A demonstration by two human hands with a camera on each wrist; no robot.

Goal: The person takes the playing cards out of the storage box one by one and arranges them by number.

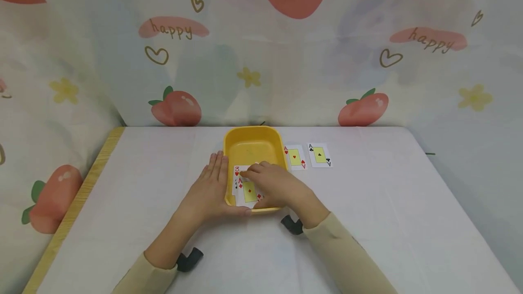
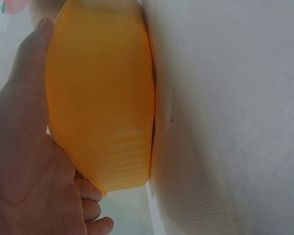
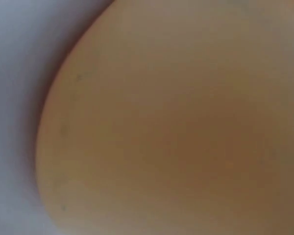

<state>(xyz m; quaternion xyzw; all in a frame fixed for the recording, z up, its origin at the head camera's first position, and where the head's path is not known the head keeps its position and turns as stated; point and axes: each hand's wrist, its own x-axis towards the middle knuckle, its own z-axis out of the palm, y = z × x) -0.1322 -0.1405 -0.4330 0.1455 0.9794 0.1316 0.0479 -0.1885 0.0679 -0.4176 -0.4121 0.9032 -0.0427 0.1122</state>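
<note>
At yellow tray [image 1: 253, 152] | left hand [image 1: 210, 189] alongside, fingers straight | right hand [image 1: 278, 184] over diamond ace [image 1: 248, 192] — grip unclear

Tray [image 1: 247, 151]: was yellow plastic, smooth, with a soft sheen inside; the left wrist view showed a satiny outer wall with shallow ribs toward one end. Playing cards [image 1: 249, 191]: looked like thin, smooth, printed paper stock. Table covering [image 1: 380, 217]: was white cloth, matt, finely textured up close. Table edge [image 1: 75, 208]: was wood or wood-look, with visible grain. Backdrop [image 1: 286, 53]: appeared to be printed cloth, matt. Sleeves [image 1: 345, 257]: were matt fabric. Elbow-shaped pieces [image 1: 189, 260]: looked like black plastic, smooth and dull.
</note>
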